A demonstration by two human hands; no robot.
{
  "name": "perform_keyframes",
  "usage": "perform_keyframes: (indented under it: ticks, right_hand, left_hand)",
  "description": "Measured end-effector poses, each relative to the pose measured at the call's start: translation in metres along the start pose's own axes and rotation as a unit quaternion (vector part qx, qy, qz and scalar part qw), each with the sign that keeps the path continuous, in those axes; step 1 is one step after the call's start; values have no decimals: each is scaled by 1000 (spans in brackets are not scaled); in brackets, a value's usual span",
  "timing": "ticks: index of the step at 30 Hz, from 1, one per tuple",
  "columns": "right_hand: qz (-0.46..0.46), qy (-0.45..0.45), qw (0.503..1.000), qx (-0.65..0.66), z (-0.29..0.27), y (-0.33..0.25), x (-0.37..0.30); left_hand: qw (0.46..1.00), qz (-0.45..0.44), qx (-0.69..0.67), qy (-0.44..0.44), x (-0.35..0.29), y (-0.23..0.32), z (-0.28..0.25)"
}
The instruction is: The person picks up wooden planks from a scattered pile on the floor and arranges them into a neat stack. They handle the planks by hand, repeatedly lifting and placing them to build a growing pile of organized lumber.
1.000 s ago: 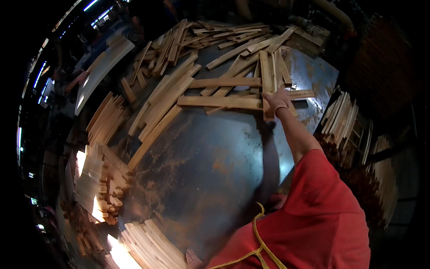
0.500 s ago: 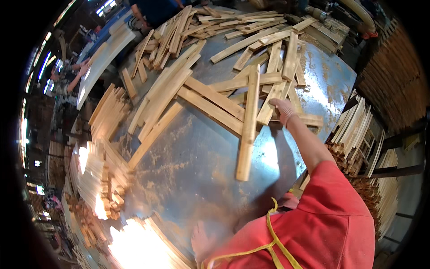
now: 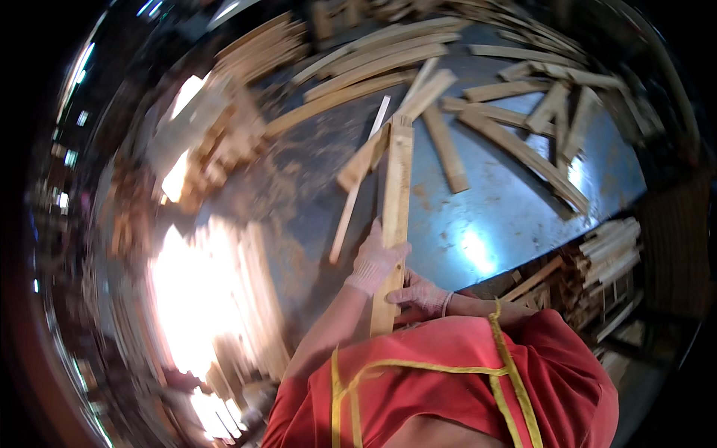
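Observation:
A long wooden slat (image 3: 398, 187) points away from my body, its near end close to my red shirt. My left hand (image 3: 377, 257), in a pale knit glove, wraps round the slat from its left side. Nearer to me, my right hand (image 3: 422, 293), gloved too, grips it from the right with the thumb on top. Beyond the hands, the slat's far end overlaps a short crossing board (image 3: 366, 158). A thin pale strip (image 3: 358, 183) lies to its left, and another board (image 3: 446, 149) to its right.
Loose boards (image 3: 526, 155) lie crossed on the metal table (image 3: 299, 179) at the right, with long boards (image 3: 381, 71) along the back. Stacked slats (image 3: 261, 48) stand at the far left, more in bright glare (image 3: 216, 291) at the near left. A timber pile (image 3: 609, 254) stands beyond the table's right edge.
The view has swung, so the piles sit farther right. My right hand has come back from the far boards to my body, and both hands now hold a slat there.

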State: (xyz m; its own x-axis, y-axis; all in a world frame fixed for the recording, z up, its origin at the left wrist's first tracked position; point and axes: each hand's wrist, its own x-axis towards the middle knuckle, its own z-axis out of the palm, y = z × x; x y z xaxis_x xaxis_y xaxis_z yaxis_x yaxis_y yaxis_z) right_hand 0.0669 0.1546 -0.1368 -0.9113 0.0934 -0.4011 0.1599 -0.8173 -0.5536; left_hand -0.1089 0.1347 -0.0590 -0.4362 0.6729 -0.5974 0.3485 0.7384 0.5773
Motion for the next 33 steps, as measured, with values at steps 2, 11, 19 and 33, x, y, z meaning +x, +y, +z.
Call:
perform_keyframes:
  ticks: [2, 11, 19, 33]
  right_hand:
    - [42, -98, 993, -46, -1, 27, 28]
    - [58, -25, 942, -331, -21, -30, 35]
    - [-145, -14, 561, -815, 30, -115, 185]
    - [-205, -105, 601, -765, 166, -224, 253]
  left_hand:
    - [1000, -3, 8, 26, -9, -42, -11]
    - [964, -137, 75, 214, -136, -196, -38]
    - [829, -245, 355, 356, -95, -269, -42]
    - [958, -38, -47, 281, -66, -113, -62]
